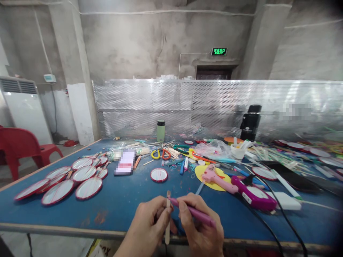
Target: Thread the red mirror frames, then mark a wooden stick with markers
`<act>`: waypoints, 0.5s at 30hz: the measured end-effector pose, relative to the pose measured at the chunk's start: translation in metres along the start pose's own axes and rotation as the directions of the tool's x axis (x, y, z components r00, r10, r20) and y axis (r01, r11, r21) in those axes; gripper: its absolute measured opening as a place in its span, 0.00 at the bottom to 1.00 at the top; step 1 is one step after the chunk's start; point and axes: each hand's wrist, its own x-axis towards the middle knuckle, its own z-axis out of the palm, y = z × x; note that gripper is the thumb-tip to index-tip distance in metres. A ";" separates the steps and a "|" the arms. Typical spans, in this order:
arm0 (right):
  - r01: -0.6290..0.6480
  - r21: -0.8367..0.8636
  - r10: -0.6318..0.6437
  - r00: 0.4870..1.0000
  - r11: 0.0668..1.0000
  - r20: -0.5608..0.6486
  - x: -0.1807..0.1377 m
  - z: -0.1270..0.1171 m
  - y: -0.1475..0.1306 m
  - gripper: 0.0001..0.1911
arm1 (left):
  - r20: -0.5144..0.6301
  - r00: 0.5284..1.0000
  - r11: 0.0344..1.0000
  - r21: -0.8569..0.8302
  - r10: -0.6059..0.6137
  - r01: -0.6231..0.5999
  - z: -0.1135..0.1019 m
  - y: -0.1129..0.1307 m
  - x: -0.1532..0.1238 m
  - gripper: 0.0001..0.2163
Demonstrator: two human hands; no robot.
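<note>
Over the table's front edge, my left hand pinches a flat wooden craft stick upright between thumb and fingers. My right hand grips a thick pink-purple pen, tilted with its tip at the upper part of the stick. Whether the tip touches the wood I cannot tell. Just beyond both hands lies a single white disc with a red rim. To the right, a pink glue gun rests on a yellow disc, beside a purple device.
Red-rimmed white discs are piled at the left, near a phone. A green bottle, a white cup and a black thermos stand farther back. Black cables cross the right side. A perforated metal panel borders the table's back.
</note>
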 end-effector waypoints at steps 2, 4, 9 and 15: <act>-0.006 0.003 0.006 1.000 1.000 -0.004 -0.001 0.000 0.001 0.09 | 0.002 1.000 1.000 0.004 -0.003 0.003 0.000 -0.001 0.000 0.19; -0.022 0.002 0.022 1.000 1.000 -0.021 -0.002 0.000 0.000 0.09 | 0.003 1.000 1.000 0.017 -0.007 0.007 -0.001 -0.002 0.000 0.19; -0.028 -0.006 0.028 0.999 1.000 -0.034 -0.002 0.001 -0.002 0.09 | -0.004 1.000 0.999 0.033 0.005 -0.005 -0.001 -0.003 -0.001 0.19; -0.013 -0.004 0.013 0.999 1.000 -0.032 0.003 0.002 -0.003 0.09 | -0.007 1.000 1.000 0.031 -0.005 0.005 0.000 -0.003 0.000 0.18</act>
